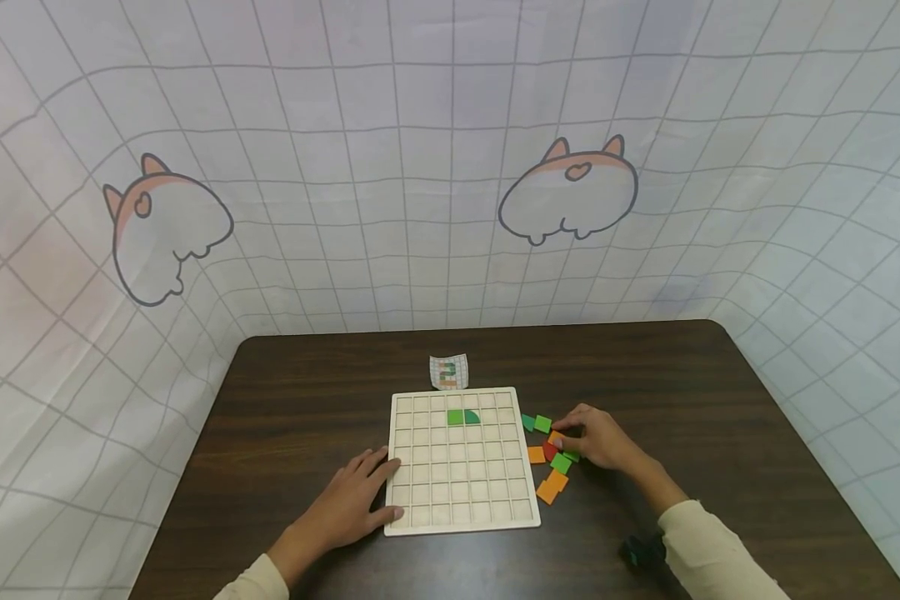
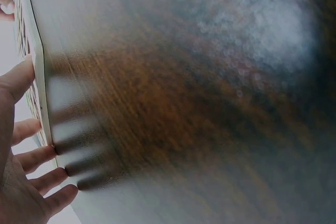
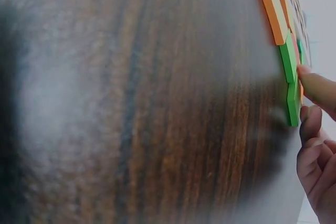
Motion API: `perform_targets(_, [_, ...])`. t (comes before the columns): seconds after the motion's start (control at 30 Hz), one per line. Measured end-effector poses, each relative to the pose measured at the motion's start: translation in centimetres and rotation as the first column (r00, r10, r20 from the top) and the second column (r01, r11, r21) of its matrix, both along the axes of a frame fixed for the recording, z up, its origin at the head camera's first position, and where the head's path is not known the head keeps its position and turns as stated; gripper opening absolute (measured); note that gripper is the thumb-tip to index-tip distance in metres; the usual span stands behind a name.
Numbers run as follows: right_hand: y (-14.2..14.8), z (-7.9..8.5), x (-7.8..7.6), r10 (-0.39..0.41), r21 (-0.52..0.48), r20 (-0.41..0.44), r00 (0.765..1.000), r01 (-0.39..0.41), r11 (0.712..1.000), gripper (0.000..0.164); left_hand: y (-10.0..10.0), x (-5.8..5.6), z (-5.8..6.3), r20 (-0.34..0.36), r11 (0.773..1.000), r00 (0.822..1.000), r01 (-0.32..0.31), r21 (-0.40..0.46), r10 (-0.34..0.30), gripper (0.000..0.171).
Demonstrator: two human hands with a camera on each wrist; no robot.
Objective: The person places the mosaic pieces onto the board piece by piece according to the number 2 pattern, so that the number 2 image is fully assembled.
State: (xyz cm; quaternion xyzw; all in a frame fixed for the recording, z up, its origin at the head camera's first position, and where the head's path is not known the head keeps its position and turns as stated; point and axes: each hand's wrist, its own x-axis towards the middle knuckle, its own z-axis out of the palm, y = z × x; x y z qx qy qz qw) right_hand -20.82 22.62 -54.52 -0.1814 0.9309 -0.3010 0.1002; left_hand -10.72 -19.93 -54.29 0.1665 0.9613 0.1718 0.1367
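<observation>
A white gridded board (image 1: 427, 492) lies on the table. A green square tile (image 1: 455, 417) and a dark green quarter-round tile (image 1: 472, 417) sit side by side in its upper cells. My left hand (image 1: 352, 500) rests at the board's left edge, thumb and fingertips on the rim with fingers spread, as the left wrist view also shows. Beyond the right edge, my right hand (image 1: 600, 437) pinches an orange tile (image 1: 555, 437) between thumb and forefinger, among loose tiles. Beside it are a red tile (image 1: 550, 451) and a green tile (image 1: 561, 463).
More loose tiles lie right of the board: an orange tile (image 1: 536, 455), a green square (image 1: 543, 423) and two overlapping orange ones (image 1: 549, 490). A small printed card (image 1: 448, 372) stands behind the board. A dark object (image 1: 636, 552) lies near the right sleeve.
</observation>
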Motion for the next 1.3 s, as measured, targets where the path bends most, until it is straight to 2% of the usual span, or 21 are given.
perform_targets(0.23, [0.03, -0.03, 0.22, 0.009, -0.001, -0.017, 1.0, -0.009, 1.0, 0.026, 0.06, -0.06, 0.04, -0.005, 1.0, 1.0, -0.001, -0.015, 0.001, 0.073])
perform_targets(0.47, [-0.2, -0.02, 0.42, -0.02, 0.008, 0.006, 1.0, 0.02, 1.0, 0.025, 0.08, -0.06, 0.01, -0.01, 1.0, 1.0, 0.007, -0.011, -0.007, 0.073])
perform_targets(0.7, [-0.25, -0.18, 0.47, -0.009, -0.017, 0.009, 1.0, 0.009, 1.0, 0.02, 0.07, -0.06, 0.01, -0.009, 1.0, 1.0, 0.006, -0.01, -0.006, 0.073])
perform_targets(1.03, [-0.53, -0.17, 0.46, -0.041, -0.058, 0.1, 0.994, 0.047, 0.997, 0.018, 0.09, -0.06, 0.0, -0.006, 1.0, 1.0, -0.002, -0.011, 0.002, 0.073])
perform_targets(1.3, [-0.66, 0.12, 0.34, -0.015, -0.04, 0.075, 0.997, 0.018, 0.999, 0.019, -0.14, 0.06, -0.09, -0.016, 1.0, 1.0, 0.017, 0.013, -0.017, 0.073])
